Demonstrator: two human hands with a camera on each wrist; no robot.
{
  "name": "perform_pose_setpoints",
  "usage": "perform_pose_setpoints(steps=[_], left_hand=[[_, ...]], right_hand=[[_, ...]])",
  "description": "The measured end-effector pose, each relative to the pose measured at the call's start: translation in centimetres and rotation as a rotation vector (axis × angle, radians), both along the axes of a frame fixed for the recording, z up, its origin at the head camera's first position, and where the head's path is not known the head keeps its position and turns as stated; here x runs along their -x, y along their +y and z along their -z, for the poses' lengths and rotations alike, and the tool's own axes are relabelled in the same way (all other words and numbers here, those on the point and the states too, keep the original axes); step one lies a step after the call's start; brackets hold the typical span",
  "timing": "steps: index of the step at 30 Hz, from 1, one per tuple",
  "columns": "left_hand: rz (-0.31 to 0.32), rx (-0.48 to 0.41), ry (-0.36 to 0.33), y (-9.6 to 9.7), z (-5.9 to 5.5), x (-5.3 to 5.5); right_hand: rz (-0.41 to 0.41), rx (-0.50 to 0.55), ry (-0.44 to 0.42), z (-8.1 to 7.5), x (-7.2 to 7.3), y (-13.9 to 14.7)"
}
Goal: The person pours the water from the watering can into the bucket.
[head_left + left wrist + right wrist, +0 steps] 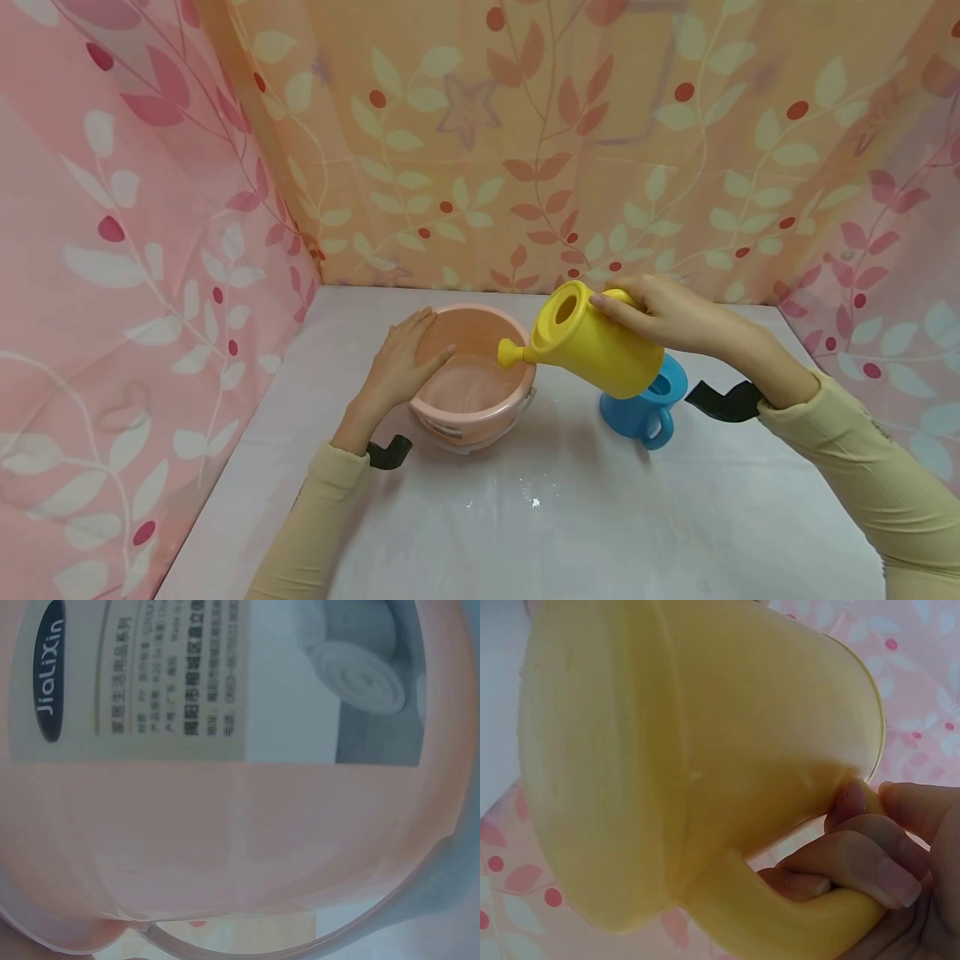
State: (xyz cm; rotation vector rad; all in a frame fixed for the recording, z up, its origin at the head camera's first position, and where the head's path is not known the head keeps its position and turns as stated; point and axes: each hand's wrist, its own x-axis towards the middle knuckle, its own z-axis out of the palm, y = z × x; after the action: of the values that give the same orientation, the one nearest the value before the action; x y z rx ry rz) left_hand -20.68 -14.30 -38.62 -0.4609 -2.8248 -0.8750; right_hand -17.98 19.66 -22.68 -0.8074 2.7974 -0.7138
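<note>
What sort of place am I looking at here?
Perhaps a screened-off indoor play corner, though nothing beyond it shows: leaf-patterned sheets rise on three sides of a white table, where a pink bucket stands and the right hand holds a yellow watering can.

Screened-off work area, kind of premises not determinable, pink leaf-print curtain [142, 250] at left, orange leaf-print curtain [480, 192] across back, second pink leaf-print curtain [892, 275] at right, white tabletop [600, 517] between them.
</note>
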Motion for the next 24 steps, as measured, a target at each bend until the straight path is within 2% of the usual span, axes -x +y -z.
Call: perform_pose_setpoints(steps=[24], left_hand=[[-0.003, 0.0, 0.002, 0.06, 0.16, 0.07]], right_hand=[[-0.018, -0.018, 0.023, -0.29, 0.27, -0.39]])
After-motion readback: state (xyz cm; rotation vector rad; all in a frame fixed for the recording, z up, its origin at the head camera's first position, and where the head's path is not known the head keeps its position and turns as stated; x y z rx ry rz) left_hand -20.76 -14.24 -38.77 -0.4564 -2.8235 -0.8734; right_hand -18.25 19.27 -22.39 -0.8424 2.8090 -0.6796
